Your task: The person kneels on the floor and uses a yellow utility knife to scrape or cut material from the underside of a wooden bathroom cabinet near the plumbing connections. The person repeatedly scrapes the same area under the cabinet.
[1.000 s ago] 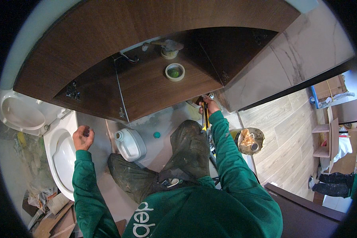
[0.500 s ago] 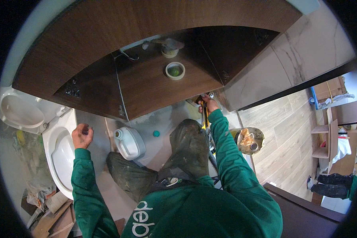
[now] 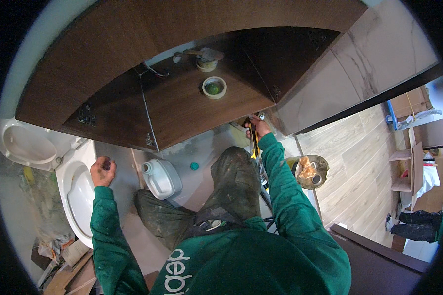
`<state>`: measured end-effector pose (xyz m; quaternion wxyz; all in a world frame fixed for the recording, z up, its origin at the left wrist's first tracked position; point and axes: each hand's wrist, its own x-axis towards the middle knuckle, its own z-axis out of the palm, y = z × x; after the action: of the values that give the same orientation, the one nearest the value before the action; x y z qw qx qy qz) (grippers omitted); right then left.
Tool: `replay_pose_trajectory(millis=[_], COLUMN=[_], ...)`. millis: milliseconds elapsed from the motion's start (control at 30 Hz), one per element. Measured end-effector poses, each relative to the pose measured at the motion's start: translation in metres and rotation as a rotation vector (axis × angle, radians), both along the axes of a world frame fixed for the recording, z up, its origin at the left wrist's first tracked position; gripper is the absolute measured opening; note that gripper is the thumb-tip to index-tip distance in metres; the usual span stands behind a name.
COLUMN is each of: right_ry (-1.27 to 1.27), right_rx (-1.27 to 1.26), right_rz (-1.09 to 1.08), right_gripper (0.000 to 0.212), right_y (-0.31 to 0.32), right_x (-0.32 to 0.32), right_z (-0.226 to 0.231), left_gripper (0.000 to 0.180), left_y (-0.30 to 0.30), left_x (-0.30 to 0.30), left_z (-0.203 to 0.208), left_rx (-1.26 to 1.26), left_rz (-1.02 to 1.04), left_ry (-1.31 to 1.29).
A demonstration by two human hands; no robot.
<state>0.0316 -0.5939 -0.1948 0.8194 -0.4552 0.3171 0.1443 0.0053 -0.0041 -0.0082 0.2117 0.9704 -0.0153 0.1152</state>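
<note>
My right hand (image 3: 259,126) is closed around a long yellow-and-black tool (image 3: 254,141) at the cabinet's lower right edge. Its kind is unclear, as fingers and sleeve cover part of it. Beside the white bidet (image 3: 77,196), my left hand (image 3: 103,171) is raised with its fingers curled in. A dark patch shows at those fingers, and I cannot make out whether it is a small object. Ahead of me is the open brown cabinet (image 3: 202,118). A white jug (image 3: 161,179) without a cap stands left of my knees, and a green cap (image 3: 195,166) lies on the floor.
Two tape rolls, one nearer (image 3: 214,88), sit inside the cabinet. A stained bucket (image 3: 311,172) stands right of my forearm. A toilet (image 3: 27,141) is at far left, with wood scraps (image 3: 69,268) below. Another person's legs (image 3: 418,226) show at far right beside shelving (image 3: 411,169).
The view has shifted slightly. My right hand keeps its grip on the yellow-and-black tool at the cabinet edge, and my left hand stays curled near the bidet.
</note>
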Motion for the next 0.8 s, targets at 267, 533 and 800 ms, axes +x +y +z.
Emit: replay_pose_trajectory(millis=[267,533,800], right_ry=[-0.013,0.027,-0.016], right_rx=[0.015,-0.074,-0.064], right_rz=[0.009,-0.01,0.02], right_gripper=[0.043,0.028,0.026], right_y=[0.007,0.017,0.009], right_x=[-0.003,0.009,0.0], right_z=[-0.002,0.001,0.001], left_gripper=[0.021,0.021,0.023], left_y=[0.003,0.001,0.005], left_x=[0.001,0.001,0.002], left_z=[-0.002,-0.002,-0.004], left_rx=[-0.016,-0.038,0.011], left_rz=[-0.004,-0.035,0.007], left_ry=[0.017,-0.028,0.016])
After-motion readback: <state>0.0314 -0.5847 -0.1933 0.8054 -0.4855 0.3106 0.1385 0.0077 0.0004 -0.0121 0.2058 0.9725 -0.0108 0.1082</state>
